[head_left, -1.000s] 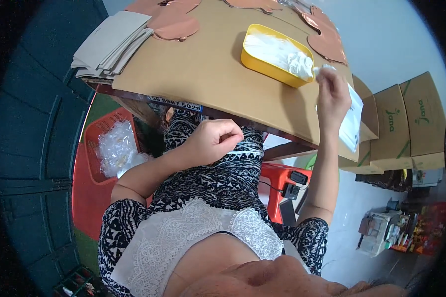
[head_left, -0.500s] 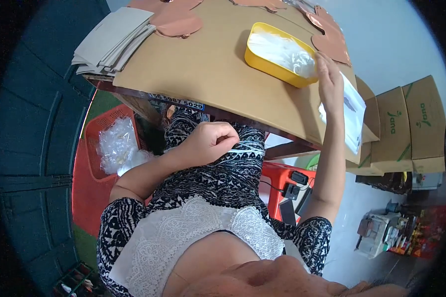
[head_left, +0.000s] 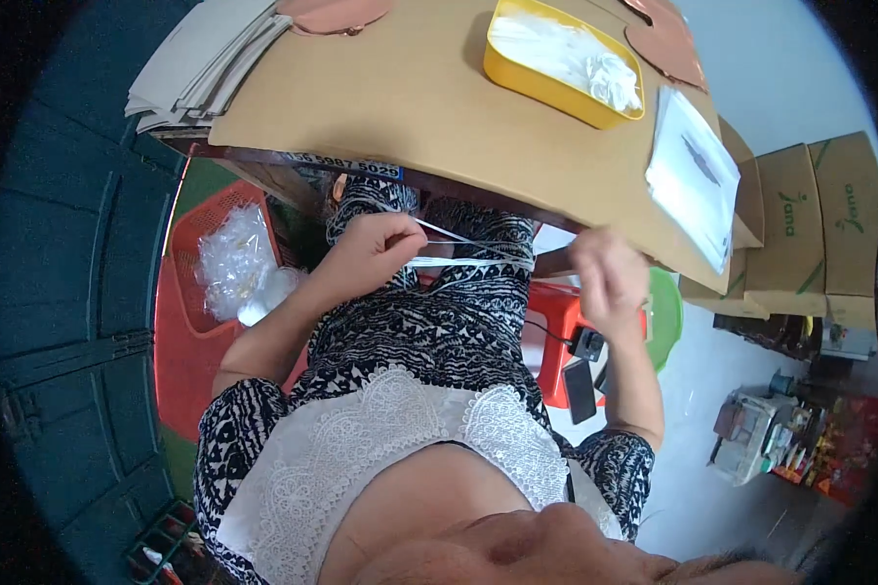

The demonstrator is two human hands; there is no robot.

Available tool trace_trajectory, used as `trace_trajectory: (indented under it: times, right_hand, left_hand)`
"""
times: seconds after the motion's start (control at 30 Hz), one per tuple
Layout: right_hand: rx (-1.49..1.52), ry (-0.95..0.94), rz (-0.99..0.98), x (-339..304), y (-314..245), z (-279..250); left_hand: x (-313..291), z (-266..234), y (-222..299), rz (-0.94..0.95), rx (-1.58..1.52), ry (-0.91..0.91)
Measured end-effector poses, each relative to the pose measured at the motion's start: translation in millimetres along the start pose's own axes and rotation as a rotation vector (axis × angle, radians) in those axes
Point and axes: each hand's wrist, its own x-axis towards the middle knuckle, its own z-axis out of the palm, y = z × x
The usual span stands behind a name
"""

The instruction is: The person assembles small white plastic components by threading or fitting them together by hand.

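My left hand [head_left: 376,255] is over my lap, thumb and fingers pinched on a white string [head_left: 449,232]. The string runs rightward across my legs, and more white strands [head_left: 473,261] lie over the thighs below it. My right hand [head_left: 610,283] is beside the right knee, below the table edge. Motion smears its fingers, so what they hold cannot be made out. Beyond it on the table stands a yellow box [head_left: 546,94] with white stringy material [head_left: 541,44] and a curled white bundle [head_left: 613,81] at its right end.
White paper sheets [head_left: 691,171] lie at the table's right edge, grey-white card [head_left: 205,63] at its left. Copper-pink pieces [head_left: 668,44] lie farther back. A red basket [head_left: 190,258] holds clear plastic. A red stool [head_left: 553,385] bears a phone [head_left: 579,392]. Cartons [head_left: 795,229] stand right.
My right hand has come from the yellow box's right end down toward my lap. My left hand has shifted slightly left and up, and string now shows stretched from it. The view has shifted a little.
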Motion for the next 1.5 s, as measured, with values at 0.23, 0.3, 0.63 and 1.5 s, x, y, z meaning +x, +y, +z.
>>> trace_trajectory:
  times: [0.23,0.3,0.63,1.5]
  right_hand:
    - [-0.047,-0.244,0.451,-89,53,61]
    - [-0.102,-0.237,0.500,-107,81,69]
    - [0.048,-0.189,0.736,-130,142,109]
    - [1.007,-0.520,0.707,-38,36,58]
  left_hand:
    - [-6,4,-20,-0.153,0.000,0.030]
    - [-6,7,-28,-0.119,-0.007,0.056]
    - [-5,12,-36,-0.139,0.046,0.003]
    - [1,6,-21,-0.080,-0.015,0.014]
